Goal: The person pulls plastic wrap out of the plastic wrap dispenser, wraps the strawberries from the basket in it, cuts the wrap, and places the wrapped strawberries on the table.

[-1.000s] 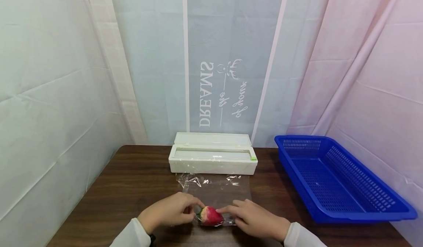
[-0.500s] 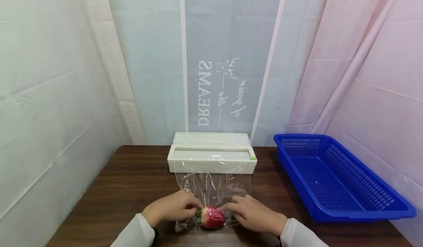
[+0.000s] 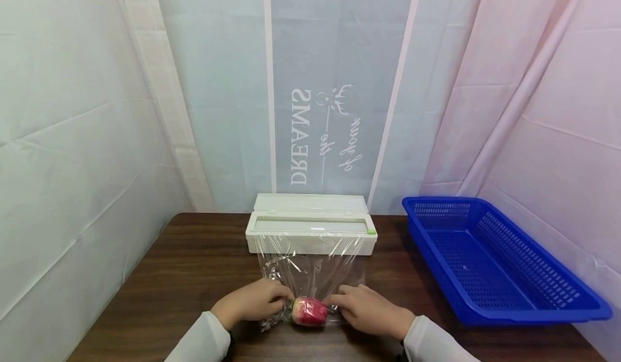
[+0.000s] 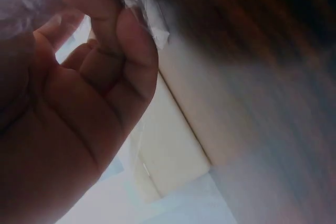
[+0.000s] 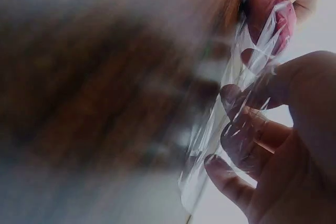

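A red strawberry-like fruit (image 3: pixel 309 312) with a pale yellow left end lies under shiny clear plastic wrap (image 3: pixel 310 276) near the table's front. The film runs taut and creased from the white wrap dispenser (image 3: pixel 312 243) down to it. My left hand (image 3: pixel 256 300) pinches the wrap beside the fruit's left end; bunched film shows over the curled fingers (image 4: pixel 139 43) in the left wrist view. From the other side my right hand (image 3: pixel 368 309) pinches the film near the fruit's right end. In the right wrist view, film stretches across the bent fingers (image 5: pixel 231 182).
The dispenser's lid (image 3: pixel 310 203) stands raised behind it, and a green slider (image 3: pixel 371 231) sits at its right end. A blue plastic basket (image 3: pixel 524 316) stands on the right of the brown wooden table (image 3: pixel 194 265). Fabric walls enclose the sides and back.
The wrap has been drawn over the fruit and is now tighter toward the dispenser. Both hands have shifted slightly from touching the fruit to its sides, and the fruit has turned.
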The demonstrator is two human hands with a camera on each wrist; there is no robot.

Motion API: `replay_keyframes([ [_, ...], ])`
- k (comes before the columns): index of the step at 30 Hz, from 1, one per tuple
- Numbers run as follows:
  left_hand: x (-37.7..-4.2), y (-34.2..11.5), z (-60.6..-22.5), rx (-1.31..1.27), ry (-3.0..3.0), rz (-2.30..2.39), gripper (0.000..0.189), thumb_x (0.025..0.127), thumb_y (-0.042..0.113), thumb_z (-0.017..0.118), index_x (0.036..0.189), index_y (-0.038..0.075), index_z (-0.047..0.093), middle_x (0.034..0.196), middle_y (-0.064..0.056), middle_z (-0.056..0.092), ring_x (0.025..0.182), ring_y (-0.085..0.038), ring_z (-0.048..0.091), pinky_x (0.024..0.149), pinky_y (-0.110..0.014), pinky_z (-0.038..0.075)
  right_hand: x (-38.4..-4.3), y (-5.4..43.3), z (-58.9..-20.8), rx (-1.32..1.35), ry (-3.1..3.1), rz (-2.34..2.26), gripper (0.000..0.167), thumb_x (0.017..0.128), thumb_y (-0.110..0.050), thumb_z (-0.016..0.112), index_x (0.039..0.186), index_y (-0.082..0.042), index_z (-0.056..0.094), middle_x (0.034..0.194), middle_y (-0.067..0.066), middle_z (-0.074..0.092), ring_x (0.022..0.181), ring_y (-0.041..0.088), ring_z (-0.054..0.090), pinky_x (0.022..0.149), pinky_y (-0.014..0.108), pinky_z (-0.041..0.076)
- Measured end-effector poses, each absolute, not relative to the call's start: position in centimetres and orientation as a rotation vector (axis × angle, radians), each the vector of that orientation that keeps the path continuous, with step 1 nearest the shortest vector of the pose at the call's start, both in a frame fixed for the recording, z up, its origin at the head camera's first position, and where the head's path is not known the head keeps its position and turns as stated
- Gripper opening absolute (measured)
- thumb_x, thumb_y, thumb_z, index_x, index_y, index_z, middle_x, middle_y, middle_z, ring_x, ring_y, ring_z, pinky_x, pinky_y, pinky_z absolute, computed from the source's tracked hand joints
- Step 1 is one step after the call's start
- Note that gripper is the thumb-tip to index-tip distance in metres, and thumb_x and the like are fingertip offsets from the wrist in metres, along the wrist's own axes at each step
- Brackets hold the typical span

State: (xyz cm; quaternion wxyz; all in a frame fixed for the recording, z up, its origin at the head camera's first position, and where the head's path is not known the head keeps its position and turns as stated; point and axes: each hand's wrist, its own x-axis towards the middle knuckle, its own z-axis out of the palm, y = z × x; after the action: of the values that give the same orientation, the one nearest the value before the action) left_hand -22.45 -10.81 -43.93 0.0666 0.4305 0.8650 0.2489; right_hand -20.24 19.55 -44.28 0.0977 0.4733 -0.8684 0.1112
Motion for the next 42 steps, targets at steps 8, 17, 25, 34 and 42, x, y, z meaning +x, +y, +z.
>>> replay_keyframes([
  [8, -22.4, -11.8, -43.7, 1.199, 2.59, 0.792, 0.022, 0.093, 0.001, 0.062, 0.107, 0.014, 0.072, 0.101, 0.008, 0.069, 0.083, 0.0, 0.058, 0.075, -0.025, 0.052, -20.8, 19.9, -44.5, 1.429, -2.592, 0.479, 0.037, 0.088, 0.003, 0.065, 0.116, -0.018, 0.073, 0.09, -0.008, 0.059, 0.075, -0.003, 0.048, 0.066, 0.016, 0.045],
  [17, -22.3, -12.2, -42.8, 1.205, 2.661, 0.821, 0.025, 0.089, -0.001, 0.06, 0.106, 0.011, 0.072, 0.101, 0.004, 0.068, 0.085, -0.003, 0.057, 0.075, -0.026, 0.051, -21.2, 20.1, -44.3, 1.369, -2.55, 0.469, 0.029, 0.089, -0.003, 0.065, 0.113, -0.018, 0.073, 0.094, -0.009, 0.063, 0.077, -0.002, 0.052, 0.067, 0.023, 0.049],
  [25, -21.0, -9.6, -41.4, 1.265, 2.842, 0.781, 0.036, 0.095, 0.012, 0.061, 0.13, 0.009, 0.061, 0.113, -0.003, 0.063, 0.097, -0.012, 0.062, 0.086, -0.033, 0.053, -20.3, 19.0, -43.3, 1.26, -2.723, 0.675, 0.033, 0.098, -0.02, 0.066, 0.128, -0.009, 0.062, 0.122, 0.001, 0.064, 0.11, 0.013, 0.061, 0.09, 0.035, 0.053],
  [34, -20.1, -7.3, -41.3, 1.123, 2.879, 0.569, 0.05, 0.091, 0.038, 0.073, 0.131, 0.011, 0.059, 0.122, -0.001, 0.062, 0.107, -0.017, 0.064, 0.089, -0.037, 0.054, -19.1, 16.9, -43.5, 1.215, -2.754, 0.785, 0.061, 0.091, -0.035, 0.076, 0.14, -0.008, 0.051, 0.132, 0.005, 0.055, 0.117, 0.019, 0.058, 0.098, 0.035, 0.049],
  [42, -20.4, -7.6, -41.9, 1.103, 2.762, 0.695, 0.038, 0.092, 0.039, 0.074, 0.118, 0.013, 0.066, 0.11, 0.004, 0.066, 0.103, -0.008, 0.061, 0.088, -0.033, 0.053, -19.3, 16.4, -44.1, 1.256, -2.766, 0.815, 0.061, 0.091, -0.027, 0.077, 0.141, -0.008, 0.047, 0.133, 0.008, 0.056, 0.118, 0.016, 0.057, 0.097, 0.033, 0.05],
])
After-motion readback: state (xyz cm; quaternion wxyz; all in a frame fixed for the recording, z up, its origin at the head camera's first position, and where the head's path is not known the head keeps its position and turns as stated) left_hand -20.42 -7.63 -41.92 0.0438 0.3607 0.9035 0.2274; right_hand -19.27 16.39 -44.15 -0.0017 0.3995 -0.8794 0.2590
